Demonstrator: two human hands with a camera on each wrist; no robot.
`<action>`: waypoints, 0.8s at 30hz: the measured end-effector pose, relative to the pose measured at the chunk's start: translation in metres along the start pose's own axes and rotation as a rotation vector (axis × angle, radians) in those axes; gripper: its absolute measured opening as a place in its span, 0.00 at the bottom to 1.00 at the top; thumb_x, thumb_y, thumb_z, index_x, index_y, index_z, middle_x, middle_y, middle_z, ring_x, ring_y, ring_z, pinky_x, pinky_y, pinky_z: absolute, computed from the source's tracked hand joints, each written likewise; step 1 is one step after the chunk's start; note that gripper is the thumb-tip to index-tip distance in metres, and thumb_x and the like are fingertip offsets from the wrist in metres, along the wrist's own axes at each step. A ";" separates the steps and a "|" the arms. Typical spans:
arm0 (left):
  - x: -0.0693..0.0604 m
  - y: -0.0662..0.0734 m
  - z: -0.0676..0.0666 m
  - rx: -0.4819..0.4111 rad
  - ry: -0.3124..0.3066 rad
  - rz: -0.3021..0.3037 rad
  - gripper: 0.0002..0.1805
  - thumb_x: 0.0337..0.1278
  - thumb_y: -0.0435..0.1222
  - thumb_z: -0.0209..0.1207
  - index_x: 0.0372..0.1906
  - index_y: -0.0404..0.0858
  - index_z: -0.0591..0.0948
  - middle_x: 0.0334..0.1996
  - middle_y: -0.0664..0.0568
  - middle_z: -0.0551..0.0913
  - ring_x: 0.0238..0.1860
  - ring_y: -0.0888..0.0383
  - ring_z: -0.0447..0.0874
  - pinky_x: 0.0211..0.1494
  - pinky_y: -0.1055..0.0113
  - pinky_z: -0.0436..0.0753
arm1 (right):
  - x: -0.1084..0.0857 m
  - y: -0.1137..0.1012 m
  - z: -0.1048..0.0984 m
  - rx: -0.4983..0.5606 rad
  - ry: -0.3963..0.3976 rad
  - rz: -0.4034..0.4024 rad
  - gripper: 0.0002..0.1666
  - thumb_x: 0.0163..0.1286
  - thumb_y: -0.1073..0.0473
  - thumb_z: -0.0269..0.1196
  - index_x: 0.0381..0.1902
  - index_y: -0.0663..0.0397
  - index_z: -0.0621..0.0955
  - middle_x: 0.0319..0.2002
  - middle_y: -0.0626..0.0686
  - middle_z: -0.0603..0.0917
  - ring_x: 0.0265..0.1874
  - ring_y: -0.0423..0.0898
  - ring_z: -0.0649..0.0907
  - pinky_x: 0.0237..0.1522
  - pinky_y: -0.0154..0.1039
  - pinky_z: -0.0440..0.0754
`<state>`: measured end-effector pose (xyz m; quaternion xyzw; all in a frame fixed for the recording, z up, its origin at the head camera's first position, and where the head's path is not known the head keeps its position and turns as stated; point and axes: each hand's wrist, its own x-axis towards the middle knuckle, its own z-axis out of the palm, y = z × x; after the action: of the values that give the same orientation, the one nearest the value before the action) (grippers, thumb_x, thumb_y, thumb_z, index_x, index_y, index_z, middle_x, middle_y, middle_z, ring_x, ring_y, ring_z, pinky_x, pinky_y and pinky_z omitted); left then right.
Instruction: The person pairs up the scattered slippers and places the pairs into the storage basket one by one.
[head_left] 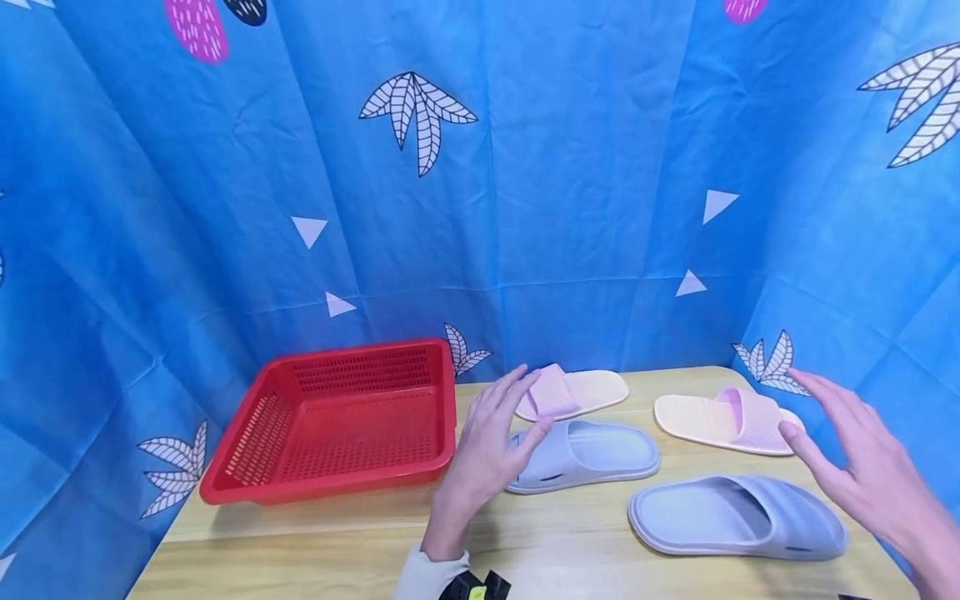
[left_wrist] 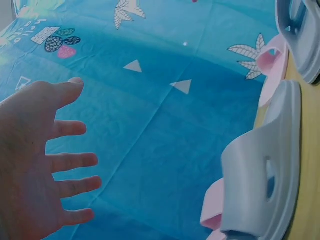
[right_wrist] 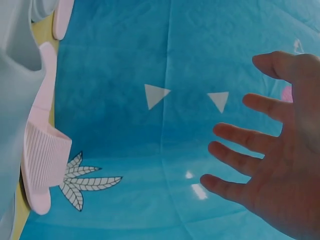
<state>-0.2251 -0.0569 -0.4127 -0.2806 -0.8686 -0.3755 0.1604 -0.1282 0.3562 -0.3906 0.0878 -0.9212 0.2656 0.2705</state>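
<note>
Two pairs of slippers lie on the wooden table. In the head view, one pink slipper (head_left: pixel 596 392) is at the back, with a grey-blue slipper (head_left: pixel 615 450) in front of it. Farther right are the other pink slipper (head_left: pixel 697 417) and the other grey-blue slipper (head_left: pixel 697 512). My left hand (head_left: pixel 487 437) hovers between the red basket and the left slippers, fingers spread, holding nothing. Raised near the right pair, my right hand (head_left: pixel 870 467) has its fingers apart and nothing in it. Both wrist views show the hands apart from the slippers.
A red plastic basket (head_left: pixel 330 492) with perforated sides stands at the table's left, with nothing inside. Blue patterned cloth (head_left: pixel 570 208) hangs behind and at both sides. Bare wooden tabletop (head_left: pixel 315 550) shows along the front.
</note>
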 end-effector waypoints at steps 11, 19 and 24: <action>0.001 -0.002 0.014 0.020 -0.065 -0.007 0.38 0.67 0.60 0.57 0.79 0.63 0.62 0.78 0.56 0.62 0.76 0.52 0.61 0.72 0.35 0.63 | -0.007 0.004 0.004 0.007 -0.058 -0.041 0.43 0.72 0.62 0.65 0.80 0.38 0.63 0.76 0.58 0.65 0.78 0.49 0.56 0.67 0.78 0.49; -0.001 -0.004 0.025 0.023 -0.109 -0.025 0.37 0.69 0.62 0.53 0.79 0.59 0.64 0.79 0.54 0.62 0.77 0.49 0.60 0.72 0.33 0.62 | -0.012 0.005 0.006 0.038 -0.085 -0.034 0.43 0.72 0.61 0.66 0.80 0.35 0.64 0.77 0.57 0.63 0.76 0.30 0.52 0.66 0.80 0.47; -0.002 -0.006 0.030 0.030 -0.136 -0.035 0.37 0.69 0.63 0.52 0.79 0.56 0.65 0.78 0.52 0.62 0.77 0.47 0.60 0.72 0.33 0.62 | -0.015 0.007 0.006 0.034 -0.112 -0.011 0.43 0.72 0.60 0.66 0.80 0.34 0.63 0.75 0.58 0.66 0.74 0.26 0.51 0.66 0.80 0.49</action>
<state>-0.2291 -0.0389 -0.4376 -0.2878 -0.8879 -0.3452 0.0985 -0.1201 0.3587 -0.4063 0.1121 -0.9298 0.2744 0.2184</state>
